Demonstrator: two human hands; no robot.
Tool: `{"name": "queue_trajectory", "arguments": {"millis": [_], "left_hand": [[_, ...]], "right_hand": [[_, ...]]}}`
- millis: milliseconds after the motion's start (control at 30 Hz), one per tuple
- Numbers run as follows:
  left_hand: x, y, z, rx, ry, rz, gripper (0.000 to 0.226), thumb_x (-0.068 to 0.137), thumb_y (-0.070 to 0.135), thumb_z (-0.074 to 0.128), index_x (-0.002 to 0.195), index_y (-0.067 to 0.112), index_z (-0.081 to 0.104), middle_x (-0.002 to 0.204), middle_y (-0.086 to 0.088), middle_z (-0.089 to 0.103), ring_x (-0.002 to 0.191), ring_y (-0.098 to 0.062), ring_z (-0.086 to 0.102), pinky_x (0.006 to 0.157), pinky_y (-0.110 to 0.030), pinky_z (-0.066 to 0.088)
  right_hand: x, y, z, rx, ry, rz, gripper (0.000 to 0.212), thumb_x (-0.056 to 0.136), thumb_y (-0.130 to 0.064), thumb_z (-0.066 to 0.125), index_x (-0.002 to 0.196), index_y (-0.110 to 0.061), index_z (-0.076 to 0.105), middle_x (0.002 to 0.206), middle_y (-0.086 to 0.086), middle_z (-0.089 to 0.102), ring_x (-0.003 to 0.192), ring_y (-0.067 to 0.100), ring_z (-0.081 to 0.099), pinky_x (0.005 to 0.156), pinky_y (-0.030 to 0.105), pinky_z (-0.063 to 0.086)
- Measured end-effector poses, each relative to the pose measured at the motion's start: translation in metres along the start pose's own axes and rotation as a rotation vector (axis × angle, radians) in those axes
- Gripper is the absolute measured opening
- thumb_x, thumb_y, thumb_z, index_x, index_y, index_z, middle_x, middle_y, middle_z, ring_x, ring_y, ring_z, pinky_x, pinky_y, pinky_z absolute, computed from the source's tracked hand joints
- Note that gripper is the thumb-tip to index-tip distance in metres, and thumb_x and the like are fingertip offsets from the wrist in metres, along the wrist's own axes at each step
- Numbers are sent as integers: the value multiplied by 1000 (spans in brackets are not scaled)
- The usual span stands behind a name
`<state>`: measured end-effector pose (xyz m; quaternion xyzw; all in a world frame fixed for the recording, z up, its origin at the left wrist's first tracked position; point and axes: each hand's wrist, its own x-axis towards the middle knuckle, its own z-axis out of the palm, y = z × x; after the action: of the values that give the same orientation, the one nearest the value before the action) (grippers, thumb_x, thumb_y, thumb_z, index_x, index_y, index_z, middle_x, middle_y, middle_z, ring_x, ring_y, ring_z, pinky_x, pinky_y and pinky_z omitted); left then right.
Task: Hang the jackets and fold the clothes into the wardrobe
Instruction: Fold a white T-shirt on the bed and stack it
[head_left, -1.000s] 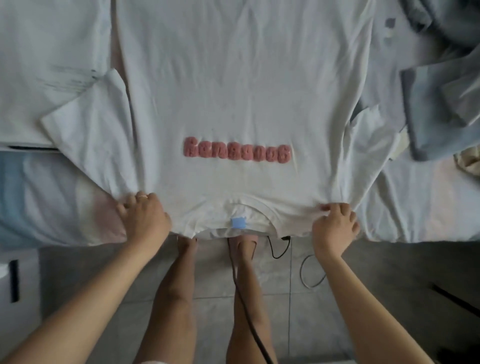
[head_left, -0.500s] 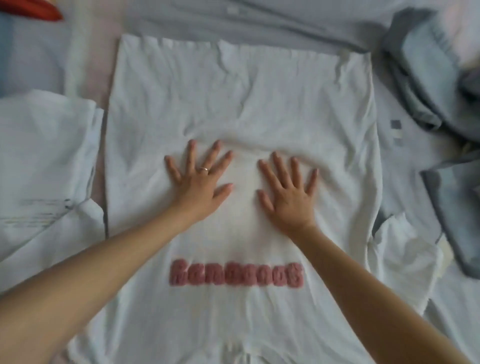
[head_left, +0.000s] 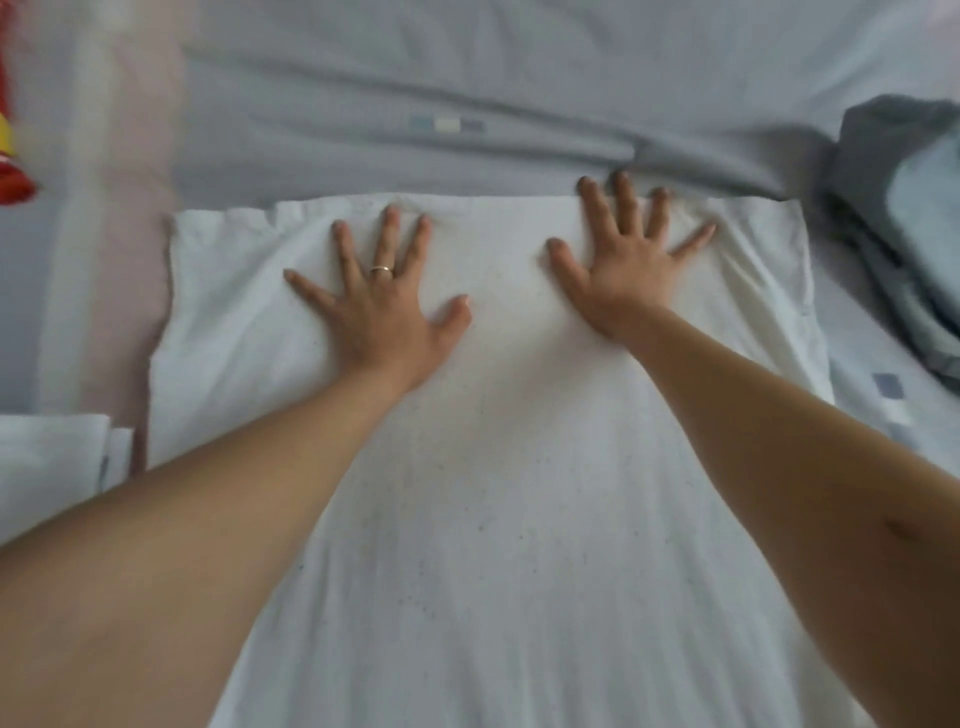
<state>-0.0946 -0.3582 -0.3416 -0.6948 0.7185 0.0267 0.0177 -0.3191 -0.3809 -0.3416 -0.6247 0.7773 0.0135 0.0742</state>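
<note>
The white cotton T-shirt (head_left: 519, 467) lies flat on the pale grey-blue bed sheet (head_left: 467, 78), its far hem a little wrinkled. The left hand (head_left: 382, 306) and the right hand (head_left: 628, 270) press on it with straight, spread fingers, holding nothing. Half a second ago both were lower on the shirt. Now they are at the hem, and the pink lettering is out of view.

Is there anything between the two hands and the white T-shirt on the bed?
Nothing visible: the left hand and right hand both press flat, fingers spread, directly on the white T-shirt.
</note>
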Motion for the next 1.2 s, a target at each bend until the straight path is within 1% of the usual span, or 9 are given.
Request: {"name": "queue_trajectory", "arguments": {"millis": [167,267,367,567,634,701,801,1001,1201], "left_hand": [[0,1,-6,-5,-37,-3,82,77,70,25,150,40,0,160,11,-5,146,-33,-6,101,-78,0],[1,3,-9,9,-55,-10,81,80,68,29,150,40,-1,160,12,-7,146,-33,-7,101,-77,0],[3,0,-11,5,-43,1,80,81,66,32,150,39,1,160,11,-4,146,-34,-5,101,-77,0],[0,3,-11,-10,-30,3,79,83,62,39,151,36,8,160,9,1,146,-34,-2,101,-78,2],[2,4,-11,-22,-23,8,78,83,60,42,151,36,10,160,8,3,146,-34,0,101,-78,1],[2,4,-11,-21,-20,7,78,83,60,42,151,36,11,160,8,4,146,-34,0,101,-78,1],[1,5,-11,-27,-21,10,78,83,60,42,151,36,11,160,8,4,146,-34,0,101,-78,1],[2,4,-14,-17,-41,8,80,82,60,41,151,37,7,160,9,0,146,-33,-3,102,-77,0],[3,2,-10,-24,-24,14,79,82,61,42,151,36,12,160,8,4,145,-35,1,101,-78,3]], "right_hand": [[-10,20,-18,240,78,-17,62,93,-52,36,150,-33,21,159,-5,16,147,23,14,116,52,-1],[-24,60,-32,404,376,533,55,92,-33,47,143,-17,34,152,7,30,138,24,29,111,35,15],[-21,97,-46,498,222,965,48,91,-37,53,129,-9,46,139,13,44,128,30,41,105,36,28],[1,126,-70,808,211,810,5,94,-15,51,89,-16,50,112,13,57,113,29,53,87,26,36],[5,127,-71,798,220,788,24,92,-7,47,76,-22,37,105,9,51,113,28,51,80,22,33],[6,123,-64,716,225,793,13,91,-7,46,93,-20,46,115,9,55,116,26,50,84,23,33],[-6,104,-59,321,348,714,40,89,-6,48,128,-16,44,139,8,42,130,26,38,102,32,27],[-54,68,-23,10,-84,-558,59,97,-49,25,152,-30,15,160,-2,11,147,28,9,118,46,4],[3,113,-34,53,-77,260,61,96,-59,18,151,-41,-4,160,-9,-11,147,28,-9,112,64,-9]]}}
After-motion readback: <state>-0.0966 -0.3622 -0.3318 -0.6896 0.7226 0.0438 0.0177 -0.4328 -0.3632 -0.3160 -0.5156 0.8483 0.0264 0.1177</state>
